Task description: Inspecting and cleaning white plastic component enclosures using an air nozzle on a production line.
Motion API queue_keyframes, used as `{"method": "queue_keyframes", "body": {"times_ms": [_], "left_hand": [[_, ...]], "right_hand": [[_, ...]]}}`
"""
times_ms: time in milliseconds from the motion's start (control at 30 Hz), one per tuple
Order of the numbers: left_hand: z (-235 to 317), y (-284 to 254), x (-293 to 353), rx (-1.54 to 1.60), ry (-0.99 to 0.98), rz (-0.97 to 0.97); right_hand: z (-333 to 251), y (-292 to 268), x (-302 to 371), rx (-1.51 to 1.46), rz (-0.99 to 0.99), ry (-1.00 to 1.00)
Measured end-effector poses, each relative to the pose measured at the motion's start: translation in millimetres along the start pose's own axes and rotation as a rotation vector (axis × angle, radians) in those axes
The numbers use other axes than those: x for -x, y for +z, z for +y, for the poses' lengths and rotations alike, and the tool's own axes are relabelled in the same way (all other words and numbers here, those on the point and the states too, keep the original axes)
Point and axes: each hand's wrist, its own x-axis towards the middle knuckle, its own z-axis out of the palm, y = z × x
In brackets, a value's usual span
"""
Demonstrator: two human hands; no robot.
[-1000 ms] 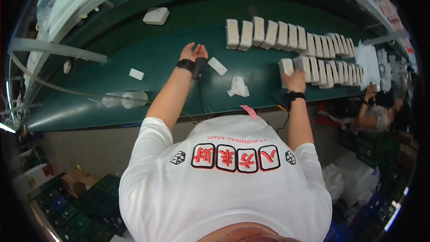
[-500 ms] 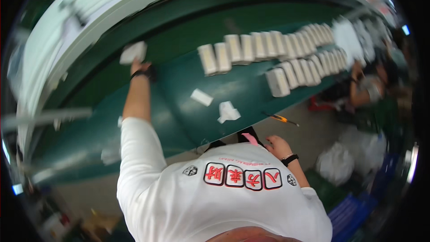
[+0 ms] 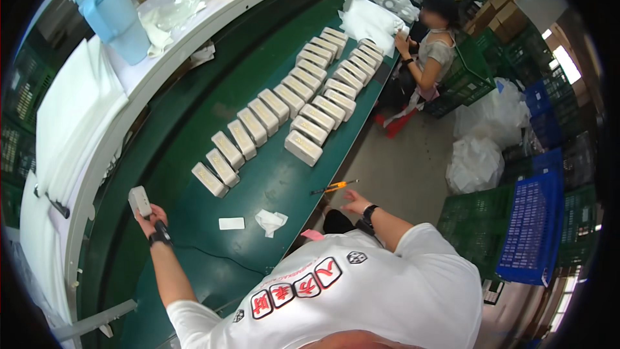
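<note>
At the left end of the green table, the person's left hand grasps a white box by its near end, the box tilted and its far end pointing away from the wrist. A black wristband circles that wrist, and a thin dark cable runs from it across the table. On the near right, the right hand is released and holds nothing, its fingers partly bent, beyond the table's edge; just beside it an orange-handled tool lies across that edge, its tip jutting out.

Between the hands, on the near part of the table, lie a flat white block and a crumpled white sheet, near each other but apart. Farther off, similar white boxes stand side by side in two long rows, a left row and a right row, both running toward white wrapping at the far end. To the right of that wrapping, a co-worker faces the table. Along the left, a raised shelf carries a blue jug.
</note>
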Motion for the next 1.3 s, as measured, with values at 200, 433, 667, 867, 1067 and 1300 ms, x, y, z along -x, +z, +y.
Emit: {"method": "queue_keyframes", "body": {"times_ms": [200,433,667,867,1067,1300], "left_hand": [[-95.6,15.7,184.9,-0.161,0.155,-0.376],[-196.9,-53.2,309.4,-0.223,-0.102,-0.562],[-253.3,-111.9,370.5,-0.323,-0.087,-0.582],[-293.0,-44.6,408.3,0.000,0.193,-0.206],[-282.8,-84.1,470.7,-0.039,0.594,0.192],[-293.2,-133.3,514.4,0.016,0.807,0.645]], "right_hand": [[-10.5,27.5,-70.6,-0.524,-0.451,0.276],[-74.6,-24.0,-53.4,0.110,-0.188,-0.337],[-180.7,-41.1,-10.0,-0.053,-0.240,-0.877],[-282.9,10.2,35.6,-0.282,-0.643,-0.713],[-304.9,75.0,89.8,0.458,-1.332,-0.777],[-289.6,129.6,164.2,1.210,-1.558,-1.147]]}}
